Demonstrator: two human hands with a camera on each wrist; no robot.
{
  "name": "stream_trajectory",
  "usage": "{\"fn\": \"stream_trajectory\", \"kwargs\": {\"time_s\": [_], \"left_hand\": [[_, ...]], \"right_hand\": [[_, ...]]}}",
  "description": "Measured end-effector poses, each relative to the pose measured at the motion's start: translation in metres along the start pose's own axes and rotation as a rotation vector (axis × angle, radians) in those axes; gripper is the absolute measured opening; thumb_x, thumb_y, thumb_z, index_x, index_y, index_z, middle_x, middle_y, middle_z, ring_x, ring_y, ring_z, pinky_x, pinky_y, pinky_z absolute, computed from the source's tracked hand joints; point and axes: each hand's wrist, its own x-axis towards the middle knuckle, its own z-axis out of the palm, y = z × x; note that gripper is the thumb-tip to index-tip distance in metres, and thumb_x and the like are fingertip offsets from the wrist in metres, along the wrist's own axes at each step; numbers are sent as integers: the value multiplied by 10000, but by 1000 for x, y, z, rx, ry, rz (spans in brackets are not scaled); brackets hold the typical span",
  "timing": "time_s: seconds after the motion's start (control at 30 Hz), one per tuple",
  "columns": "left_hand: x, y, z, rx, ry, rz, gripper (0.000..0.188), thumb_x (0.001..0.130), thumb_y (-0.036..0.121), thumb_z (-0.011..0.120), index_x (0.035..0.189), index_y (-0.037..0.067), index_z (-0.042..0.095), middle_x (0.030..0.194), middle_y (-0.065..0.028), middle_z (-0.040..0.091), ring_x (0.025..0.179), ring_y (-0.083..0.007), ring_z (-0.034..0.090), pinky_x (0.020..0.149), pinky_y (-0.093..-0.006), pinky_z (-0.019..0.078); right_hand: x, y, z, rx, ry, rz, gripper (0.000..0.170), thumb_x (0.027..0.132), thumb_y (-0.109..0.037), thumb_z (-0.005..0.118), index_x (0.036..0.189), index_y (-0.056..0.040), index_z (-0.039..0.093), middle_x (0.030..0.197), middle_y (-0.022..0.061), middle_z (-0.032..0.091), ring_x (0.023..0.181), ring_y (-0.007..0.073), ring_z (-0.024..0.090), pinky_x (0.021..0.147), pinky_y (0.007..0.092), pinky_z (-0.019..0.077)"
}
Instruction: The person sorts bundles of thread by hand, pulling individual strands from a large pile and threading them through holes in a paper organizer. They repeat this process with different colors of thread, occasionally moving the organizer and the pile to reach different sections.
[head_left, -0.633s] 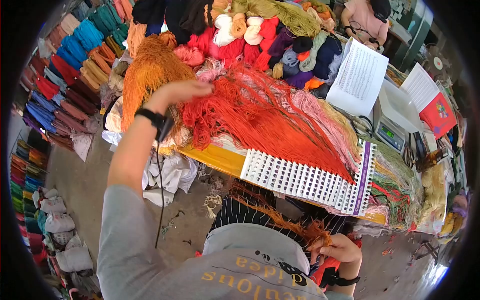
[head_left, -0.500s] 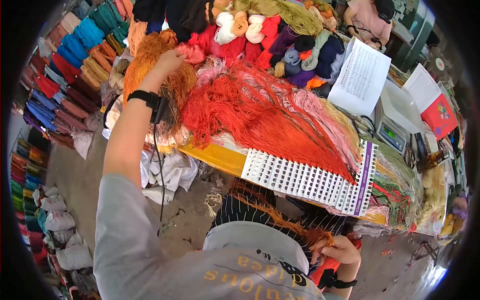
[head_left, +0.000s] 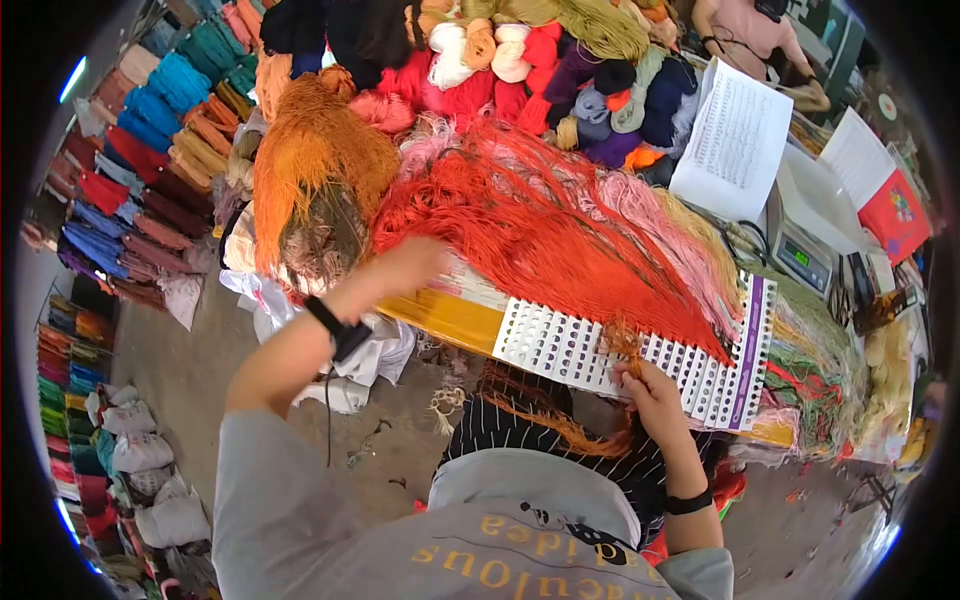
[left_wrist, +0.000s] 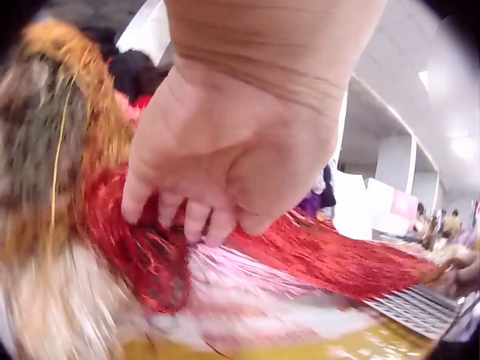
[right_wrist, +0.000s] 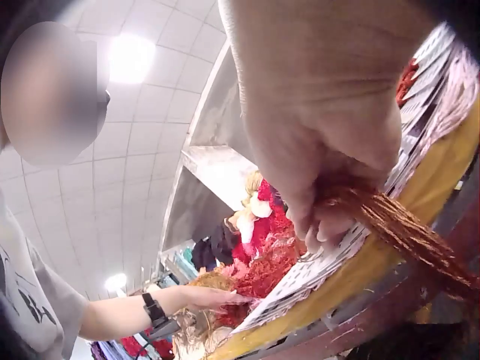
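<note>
My left hand (head_left: 405,268) is at the left end of a wide spread of red threads (head_left: 560,255), near the table's front edge. In the left wrist view its fingers (left_wrist: 196,217) hang loosely against the red threads, which droop below them. My right hand (head_left: 655,395) pinches a bundle of rust-brown thread (right_wrist: 409,232) over the white punched cards (head_left: 560,345). One end of the bundle sticks up above the fingers in the head view. The rest trails down over the striped trousers on the lap. The red threads run to the card holes along a slanting line.
A hank of orange thread (head_left: 325,140) is heaped left of the red spread. Pink threads (head_left: 680,225) lie behind it. Coloured skeins pile up at the back. Printed sheets (head_left: 735,140) and a digital scale (head_left: 800,255) stand right. Another person (head_left: 750,35) is at the far right.
My left hand swept from the red threads to the orange hank, then back down to the red threads' left end. My right hand rose from the lap to the cards with the rust-brown bundle.
</note>
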Motion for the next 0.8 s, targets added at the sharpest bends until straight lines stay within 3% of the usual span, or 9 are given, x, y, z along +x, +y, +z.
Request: {"fn": "stream_trajectory", "kwargs": {"time_s": [0.03,0.13,0.2,0.33,0.43,0.53,0.67,0.7,0.8], "left_hand": [[6,4,-33,-128,-100,-273,422,951,374,387,1004,1,576,1049,-235,573,1020,-364,522,902,-446,391],[46,-34,-92,275,-57,73,580,946,476,324,1021,-36,587,1033,-224,612,953,-358,571,846,-412,433],[60,-4,-141,253,-97,-245,625,893,542,425,1004,-36,635,983,-179,657,895,-315,612,814,-375,453],[94,-52,-192,357,285,-107,483,828,460,521,898,1,655,957,-206,642,912,-324,620,775,-386,475],[98,-49,-187,325,404,-284,409,841,403,530,899,16,649,922,-185,645,881,-319,621,758,-393,473],[47,30,-120,271,729,97,291,896,289,538,926,13,625,757,-99,631,734,-173,605,659,-337,471],[-31,129,10,-464,28,354,238,911,250,544,994,50,643,882,-16,619,793,-102,585,709,-254,488],[-44,151,38,-672,-265,146,288,939,291,489,1045,63,629,927,-25,614,818,-113,589,727,-253,482],[-56,194,100,-1146,-354,157,374,973,316,404,1097,18,593,930,-35,604,841,-116,565,729,-251,461]], "right_hand": [[-1,-3,-2,59,-34,137,202,898,-106,522,1045,-6,617,862,35,649,742,85,582,569,213,447],[-4,-4,-1,123,-27,118,215,908,-111,508,1067,-5,605,918,49,663,784,79,591,578,204,449],[-6,-6,-1,128,-18,142,226,915,-116,498,1088,-7,593,918,50,663,784,78,589,579,201,448],[-6,2,1,132,0,87,232,922,-130,492,1093,-10,591,931,42,662,799,72,588,594,203,454],[-10,0,0,218,-24,155,269,941,-143,459,1154,-14,561,946,34,651,821,72,579,637,203,459],[-15,-4,-3,348,-1,146,281,950,-138,439,1171,-2,546,944,27,644,830,74,576,666,196,456],[-24,-31,-4,443,-89,149,293,958,-139,426,1201,0,511,899,33,633,830,67,584,643,190,446],[-26,-42,-4,457,-112,140,277,957,-147,435,1184,-7,510,855,39,629,785,72,603,605,189,446],[-34,-66,-6,319,-308,161,249,956,-154,440,1142,-14,528,821,43,629,735,77,616,571,187,443]]}}
